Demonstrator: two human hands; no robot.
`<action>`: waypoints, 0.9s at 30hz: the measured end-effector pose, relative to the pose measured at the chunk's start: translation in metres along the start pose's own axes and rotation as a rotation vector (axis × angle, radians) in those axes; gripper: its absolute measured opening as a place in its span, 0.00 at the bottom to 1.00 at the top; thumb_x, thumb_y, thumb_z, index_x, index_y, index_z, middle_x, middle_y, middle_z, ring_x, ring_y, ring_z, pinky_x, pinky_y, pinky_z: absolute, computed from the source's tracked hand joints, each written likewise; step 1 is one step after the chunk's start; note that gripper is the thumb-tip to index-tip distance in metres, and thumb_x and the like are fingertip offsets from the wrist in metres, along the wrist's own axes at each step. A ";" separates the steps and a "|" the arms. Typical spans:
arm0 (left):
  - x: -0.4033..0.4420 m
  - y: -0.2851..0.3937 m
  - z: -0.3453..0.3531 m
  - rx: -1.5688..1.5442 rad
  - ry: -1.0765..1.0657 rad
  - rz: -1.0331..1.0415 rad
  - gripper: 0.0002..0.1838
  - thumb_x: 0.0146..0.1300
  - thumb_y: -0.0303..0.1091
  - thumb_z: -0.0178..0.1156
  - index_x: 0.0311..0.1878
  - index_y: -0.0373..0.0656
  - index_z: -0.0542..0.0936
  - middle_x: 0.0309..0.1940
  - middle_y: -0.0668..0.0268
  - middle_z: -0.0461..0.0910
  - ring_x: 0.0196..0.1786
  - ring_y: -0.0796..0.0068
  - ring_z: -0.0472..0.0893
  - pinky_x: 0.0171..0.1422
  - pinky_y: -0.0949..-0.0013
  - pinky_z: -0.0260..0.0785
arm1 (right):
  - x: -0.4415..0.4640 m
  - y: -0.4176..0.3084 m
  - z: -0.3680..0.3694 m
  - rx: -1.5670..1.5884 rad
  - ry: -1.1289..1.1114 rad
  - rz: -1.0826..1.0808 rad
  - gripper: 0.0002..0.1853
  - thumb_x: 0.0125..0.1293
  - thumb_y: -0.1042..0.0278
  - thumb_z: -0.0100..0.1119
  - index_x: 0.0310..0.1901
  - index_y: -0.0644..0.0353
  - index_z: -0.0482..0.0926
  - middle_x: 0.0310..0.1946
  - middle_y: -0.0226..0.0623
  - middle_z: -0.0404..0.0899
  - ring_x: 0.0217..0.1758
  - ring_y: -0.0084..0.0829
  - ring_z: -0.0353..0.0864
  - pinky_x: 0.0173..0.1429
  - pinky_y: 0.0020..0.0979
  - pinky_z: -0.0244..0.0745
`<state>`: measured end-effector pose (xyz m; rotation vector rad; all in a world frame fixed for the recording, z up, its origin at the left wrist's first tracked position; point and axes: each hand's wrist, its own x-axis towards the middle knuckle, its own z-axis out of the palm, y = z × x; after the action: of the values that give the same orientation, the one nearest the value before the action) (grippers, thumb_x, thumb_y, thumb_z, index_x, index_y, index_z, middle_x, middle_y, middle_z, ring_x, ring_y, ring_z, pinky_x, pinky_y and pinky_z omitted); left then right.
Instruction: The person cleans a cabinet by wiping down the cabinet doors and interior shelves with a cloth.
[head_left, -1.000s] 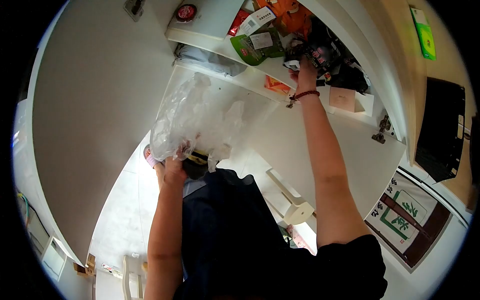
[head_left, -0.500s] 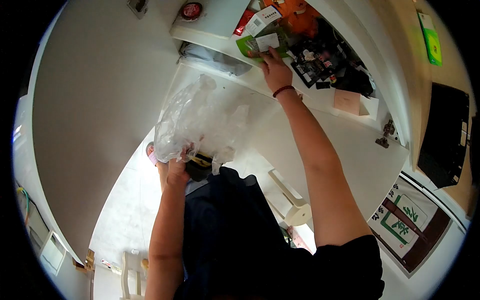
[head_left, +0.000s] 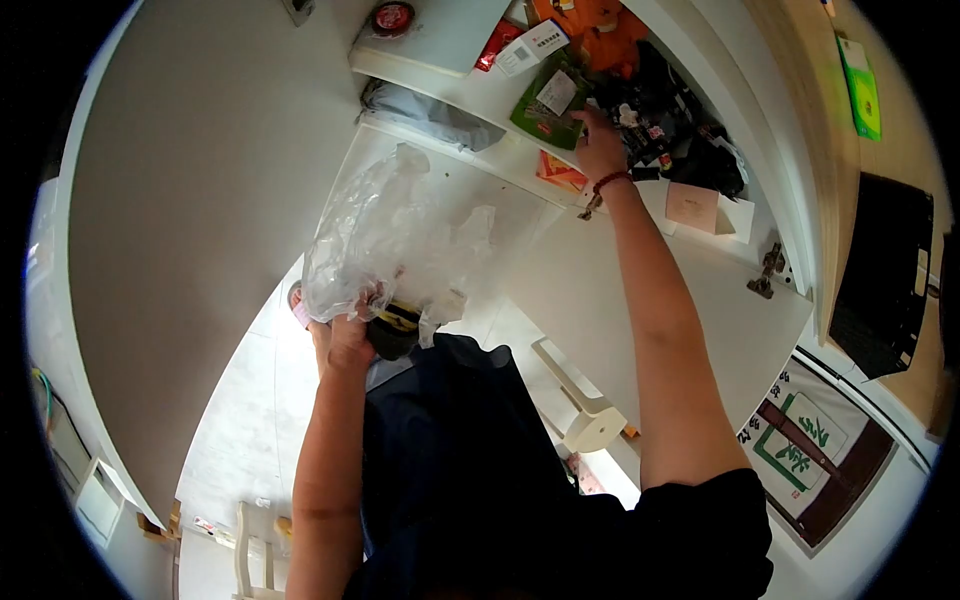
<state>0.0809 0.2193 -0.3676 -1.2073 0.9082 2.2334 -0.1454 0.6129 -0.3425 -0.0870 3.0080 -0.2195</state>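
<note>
My left hand (head_left: 352, 335) is closed on a crumpled clear plastic bag (head_left: 385, 235), low in front of my body. A dark item with yellow stripes (head_left: 397, 322) shows beside that hand, under the plastic. At the open cabinet shelf, my right hand (head_left: 600, 145) has its fingers on the right edge of a green packet (head_left: 548, 112) bearing a white label. Black printed packets (head_left: 650, 110) lie just right of this hand. How firmly the fingertips grip the green packet is hard to see.
Around the shelf are a white box (head_left: 532, 47), orange packaging (head_left: 605, 35), a pink box (head_left: 692, 207) and a red-lidded round tin (head_left: 391, 18). A large cabinet door (head_left: 190, 220) stands at the left; another door panel (head_left: 600, 290) spans beneath my right arm.
My right hand went from the black packets to the green packet, then rightward with it. The green packet has turned and shifted right. My left hand still holds the bag.
</note>
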 end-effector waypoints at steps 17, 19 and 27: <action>-0.056 0.032 0.009 0.126 0.027 0.045 0.21 0.61 0.41 0.61 0.57 0.46 0.73 0.46 0.67 0.77 0.47 0.70 0.78 0.50 0.65 0.72 | -0.135 -0.221 0.017 0.782 -0.762 -0.178 0.46 0.52 0.44 0.66 0.64 0.66 0.59 0.57 0.54 0.70 0.61 0.46 0.71 0.62 0.38 0.68; -0.065 0.030 -0.013 0.205 -0.009 0.109 0.22 0.61 0.41 0.59 0.57 0.46 0.72 0.45 0.66 0.77 0.47 0.72 0.77 0.48 0.66 0.71 | -0.157 -0.243 0.017 0.621 -0.743 -0.057 0.38 0.55 0.50 0.62 0.63 0.63 0.61 0.51 0.55 0.74 0.54 0.51 0.75 0.57 0.42 0.71; -0.109 0.038 -0.191 0.258 0.077 0.020 0.26 0.62 0.37 0.58 0.62 0.40 0.68 0.53 0.63 0.75 0.51 0.70 0.76 0.54 0.65 0.71 | -0.232 -0.352 0.059 0.768 -0.834 -0.155 0.26 0.54 0.52 0.63 0.46 0.66 0.72 0.36 0.53 0.80 0.43 0.49 0.80 0.46 0.41 0.75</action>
<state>0.2210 0.0473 -0.3388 -1.1735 1.2009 2.0209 0.1086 0.2722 -0.3207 -0.2556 1.9373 -1.0284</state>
